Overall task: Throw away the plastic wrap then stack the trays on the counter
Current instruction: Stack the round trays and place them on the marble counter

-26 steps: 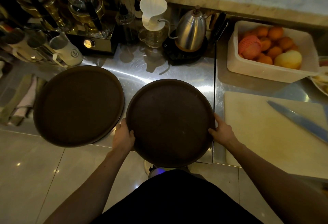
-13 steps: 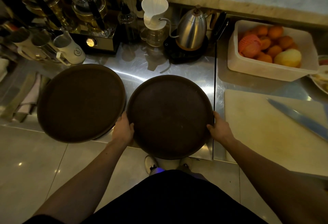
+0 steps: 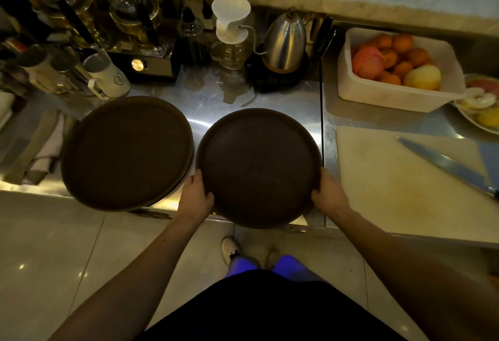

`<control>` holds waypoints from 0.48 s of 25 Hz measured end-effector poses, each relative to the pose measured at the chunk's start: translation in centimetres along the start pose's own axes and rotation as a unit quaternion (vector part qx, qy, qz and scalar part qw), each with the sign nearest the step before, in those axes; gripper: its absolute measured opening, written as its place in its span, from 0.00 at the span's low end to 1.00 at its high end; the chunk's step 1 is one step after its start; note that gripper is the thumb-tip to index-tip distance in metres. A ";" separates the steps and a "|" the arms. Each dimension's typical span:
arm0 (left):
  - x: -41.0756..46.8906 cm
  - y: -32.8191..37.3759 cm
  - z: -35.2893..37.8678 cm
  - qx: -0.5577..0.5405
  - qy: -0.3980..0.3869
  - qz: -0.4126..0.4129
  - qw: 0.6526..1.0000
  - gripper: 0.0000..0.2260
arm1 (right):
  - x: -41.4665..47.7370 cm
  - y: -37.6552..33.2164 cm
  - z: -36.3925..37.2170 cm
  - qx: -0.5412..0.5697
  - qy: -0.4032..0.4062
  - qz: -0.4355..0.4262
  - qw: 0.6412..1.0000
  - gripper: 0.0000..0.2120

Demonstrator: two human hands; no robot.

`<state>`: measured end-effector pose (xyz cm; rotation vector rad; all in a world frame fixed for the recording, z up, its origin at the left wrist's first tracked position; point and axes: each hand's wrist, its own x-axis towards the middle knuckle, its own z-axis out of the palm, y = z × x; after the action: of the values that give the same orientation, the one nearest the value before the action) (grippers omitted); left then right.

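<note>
Two round dark brown trays lie side by side on the steel counter [image 3: 243,97]. The right tray [image 3: 259,165] overhangs the counter's front edge. My left hand [image 3: 195,196] grips its lower left rim and my right hand [image 3: 328,195] grips its lower right rim. The left tray [image 3: 125,151] sits free beside it, also poking past the front edge, and seems to rest on another tray beneath. The two trays' rims nearly touch. No plastic wrap is visible.
A white cutting board [image 3: 405,178] with a long knife [image 3: 442,163] lies at right. Behind it stands a white tub of oranges [image 3: 397,95]. A steel kettle [image 3: 286,41], a white dripper [image 3: 231,20], glass brewers and cups line the back. Folded cloths [image 3: 40,151] lie at left.
Both hands have pushed the right tray farther onto the counter, away from me. The left tray has stayed where it was.
</note>
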<state>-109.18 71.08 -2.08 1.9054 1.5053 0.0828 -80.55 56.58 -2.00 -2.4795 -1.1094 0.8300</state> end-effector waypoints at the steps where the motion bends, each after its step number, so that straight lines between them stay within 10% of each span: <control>1: -0.5 0.1 -0.2 -0.010 0.000 0.008 1.000 0.28 | -0.3 -0.1 -0.1 -0.014 0.005 -0.002 1.000 0.23; 12: -8.8 -2.0 -2.6 -0.020 0.169 -0.022 0.985 0.26 | -1.8 -8.2 2.8 -0.090 0.024 -0.261 0.961 0.30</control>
<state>-114.85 64.76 1.94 1.8941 1.7513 0.4329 -87.98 60.70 0.39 -2.1499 -1.7773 0.5259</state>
